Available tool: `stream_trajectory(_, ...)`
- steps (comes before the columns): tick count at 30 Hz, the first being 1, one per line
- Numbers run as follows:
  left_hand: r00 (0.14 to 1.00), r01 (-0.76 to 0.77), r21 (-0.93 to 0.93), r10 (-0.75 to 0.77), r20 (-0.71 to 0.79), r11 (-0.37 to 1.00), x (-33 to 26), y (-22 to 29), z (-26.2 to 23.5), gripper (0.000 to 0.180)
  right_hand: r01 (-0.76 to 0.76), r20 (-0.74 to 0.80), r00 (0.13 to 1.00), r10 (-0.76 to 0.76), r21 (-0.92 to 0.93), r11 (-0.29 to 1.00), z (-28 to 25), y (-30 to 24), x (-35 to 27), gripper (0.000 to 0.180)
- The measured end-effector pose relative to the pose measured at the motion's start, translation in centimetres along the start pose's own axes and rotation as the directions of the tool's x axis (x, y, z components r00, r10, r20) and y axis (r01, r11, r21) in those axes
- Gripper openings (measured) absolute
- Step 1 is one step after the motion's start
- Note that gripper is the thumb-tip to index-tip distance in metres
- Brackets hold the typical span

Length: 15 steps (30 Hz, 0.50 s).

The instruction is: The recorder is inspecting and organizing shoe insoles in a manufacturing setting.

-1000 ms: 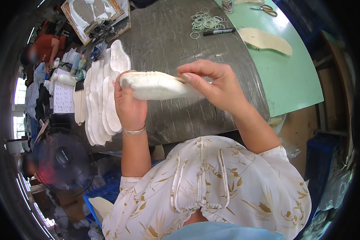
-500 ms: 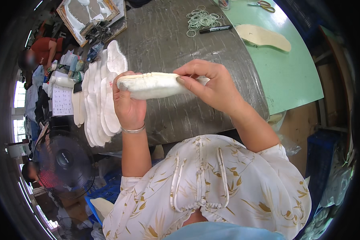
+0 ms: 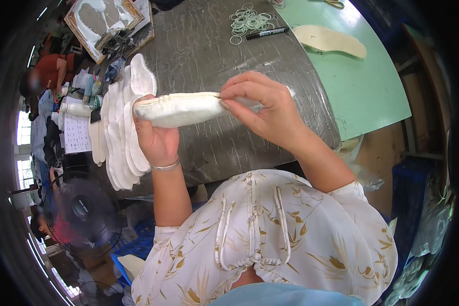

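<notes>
A white fleecy insole (image 3: 186,113) is held edge-on above the dark table, its cream rim facing up. I cannot tell whether it is one insole or several pressed together. My left hand (image 3: 158,140) is closed round its left end, the thumb on the near side. With thumb and fingertips, my right hand (image 3: 257,99) pinches the upper rim right of the middle. The insole's right tip sticks out behind this hand. Just left of my left hand, overlapping rows of white fleecy insoles (image 3: 118,137) lie on the table.
Pale rubber bands (image 3: 251,19) and a black marker (image 3: 266,33) lie at the table's far side. A cream insole (image 3: 331,42) and scissors (image 3: 334,3) rest on the green tabletop (image 3: 364,97). A fan (image 3: 83,206) stands at the left. Two other people are further left.
Both hands and the insole have shifted slightly left in the picture, as has the table. More of the insole's right tip shows past my right hand. Both grips remain closed.
</notes>
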<state>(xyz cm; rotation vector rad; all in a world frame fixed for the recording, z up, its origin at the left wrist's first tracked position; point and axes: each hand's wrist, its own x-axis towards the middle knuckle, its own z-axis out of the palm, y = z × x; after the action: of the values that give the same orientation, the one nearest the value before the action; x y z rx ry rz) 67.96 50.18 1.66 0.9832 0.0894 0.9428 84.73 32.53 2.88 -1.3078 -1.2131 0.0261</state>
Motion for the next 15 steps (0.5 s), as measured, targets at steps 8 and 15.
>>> stream_trajectory(8, 0.984, -0.005, -0.056, 0.014, 0.175, 0.998, 0.1, 0.1, 0.0, 0.021, 0.044, -0.041, 0.998, -0.046, -0.037, 0.998, 0.2, 0.0, 0.1, 0.013)
stream_trajectory(15, 0.989, -0.056, -0.024, 0.059, 0.135, 0.998, -0.1, 0.2, 1.1, 0.022, -0.066, -0.051, 0.996, 0.071, 0.096, 0.993, 0.7, -0.9, -0.1, 0.016)
